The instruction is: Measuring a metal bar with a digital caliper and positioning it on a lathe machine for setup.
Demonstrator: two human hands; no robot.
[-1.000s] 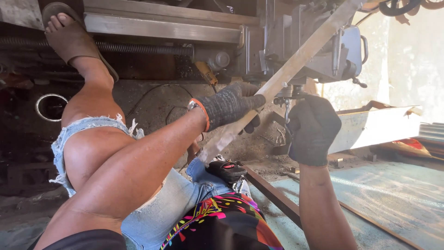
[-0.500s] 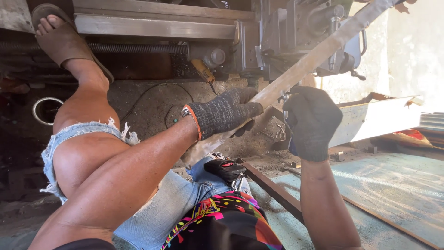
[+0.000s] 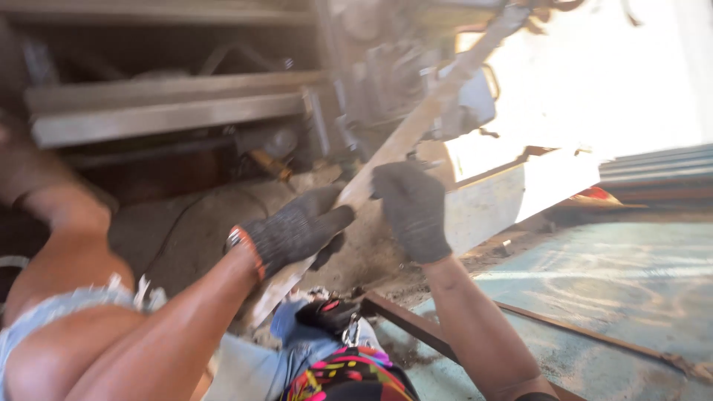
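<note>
plank (image 3: 416, 126) raised, both gloved hands clasping

No labels, signs or screens show anywhere in the frame; the one candidate for a package is a pale, open box-like thing (image 3: 512, 197) right of centre, perhaps cardboard, though motion blur leaves that unsure.

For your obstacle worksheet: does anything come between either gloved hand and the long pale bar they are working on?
Nothing visible does. The left hand in its dark knit glove and the right hand both rest directly on the long pale flat bar, which slants up toward the grey machine.
</note>
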